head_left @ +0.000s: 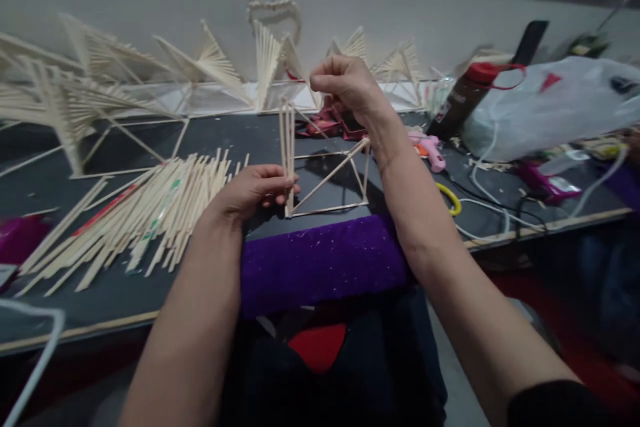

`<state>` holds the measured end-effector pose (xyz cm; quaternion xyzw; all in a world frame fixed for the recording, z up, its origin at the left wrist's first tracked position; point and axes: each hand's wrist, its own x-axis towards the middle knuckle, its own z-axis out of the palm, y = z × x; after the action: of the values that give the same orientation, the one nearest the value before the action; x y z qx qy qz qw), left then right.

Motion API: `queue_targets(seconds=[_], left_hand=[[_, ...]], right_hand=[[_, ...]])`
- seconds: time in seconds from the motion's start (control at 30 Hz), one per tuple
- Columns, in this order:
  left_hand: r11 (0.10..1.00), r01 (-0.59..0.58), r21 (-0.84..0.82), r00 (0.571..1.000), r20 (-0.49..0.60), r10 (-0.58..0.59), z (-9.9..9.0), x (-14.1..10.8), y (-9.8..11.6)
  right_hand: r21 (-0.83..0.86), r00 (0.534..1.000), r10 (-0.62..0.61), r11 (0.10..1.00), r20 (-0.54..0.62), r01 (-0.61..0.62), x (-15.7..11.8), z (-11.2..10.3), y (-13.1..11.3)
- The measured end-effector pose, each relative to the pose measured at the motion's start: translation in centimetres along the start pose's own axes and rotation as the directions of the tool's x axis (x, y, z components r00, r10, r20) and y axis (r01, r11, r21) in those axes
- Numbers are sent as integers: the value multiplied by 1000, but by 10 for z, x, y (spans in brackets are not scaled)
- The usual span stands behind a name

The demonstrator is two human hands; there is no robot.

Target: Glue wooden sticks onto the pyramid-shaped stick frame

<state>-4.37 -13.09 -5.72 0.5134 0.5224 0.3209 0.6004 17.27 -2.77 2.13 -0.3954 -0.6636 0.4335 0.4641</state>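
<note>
A small frame of thin wooden sticks (pixel 327 180) stands on the dark table in front of me, with several upright sticks at its left corner. My left hand (pixel 267 188) is closed round the base of those upright sticks. Above the right part of the frame, my right hand (pixel 345 83) is raised, its thumb and fingers pinched together; whatever it may hold is too small to make out. A large pile of loose wooden sticks (pixel 175 203) lies to the left of my left hand. Purple cloth (pixel 325 263) covers the table edge nearest me.
Finished fan-shaped stick models (pixel 215 60) line the wall at the back. On the right are a pink glue gun (pixel 430 149), a yellow ring (pixel 449 200), white cables, a dark bottle with a red lid (pixel 463 99) and a plastic bag (pixel 560 107).
</note>
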Motion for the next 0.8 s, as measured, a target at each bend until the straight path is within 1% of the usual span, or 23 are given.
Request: queue_targets(seconds=[0.1, 0.2, 0.27, 0.33, 0.37, 0.43, 0.5, 0.57, 0.63, 0.67, 0.73, 0.8], left_hand=[[1000, 2, 1, 1000, -16, -2, -1, 1, 1], [1000, 7, -28, 1000, -27, -8, 0, 0, 2], [999, 7, -39, 1000, -26, -8, 1, 0, 3], [999, 0, -38, 1000, -20, -1, 2, 1, 2], [999, -5, -35, 1000, -17, 4, 2, 2, 2], [1000, -11, -24, 1000, -11, 11, 2, 3, 2], [1000, -17, -16, 1000, -13, 17, 3, 4, 3], [1000, -15, -16, 1000, -23, 15, 4, 3, 4], [1000, -9, -22, 1000, -30, 8, 5, 0, 5], [1000, -5, -23, 1000, -29, 5, 6, -1, 6], [1000, -4, -19, 1000, -20, 3, 7, -4, 7], [1000, -6, -9, 1000, -8, 6, 7, -5, 8]], right_hand=[[-63, 996, -26, 998, -81, 21, -10, -29, -16], [-157, 994, -37, 987, -101, 21, -35, -65, -28], [-217, 992, -8, 976, -126, -20, -60, -89, -29], [-272, 988, 29, 960, -155, -71, -87, -113, -23], [-315, 982, 68, 941, -173, -121, -101, -123, -17], [-424, 961, 138, 876, -241, -232, -126, -143, -4], [-567, 927, 164, 750, -338, -340, -144, -160, 12], [-643, 886, 173, 631, -429, -434, -152, -172, 29], [-662, 850, 221, 545, -479, -515, -153, -178, 44], [-665, 835, 259, 511, -485, -545, -151, -180, 51], [-679, 811, 341, 444, -476, -585, -145, -180, 63], [-689, 794, 398, 404, -460, -601, -139, -178, 71]])
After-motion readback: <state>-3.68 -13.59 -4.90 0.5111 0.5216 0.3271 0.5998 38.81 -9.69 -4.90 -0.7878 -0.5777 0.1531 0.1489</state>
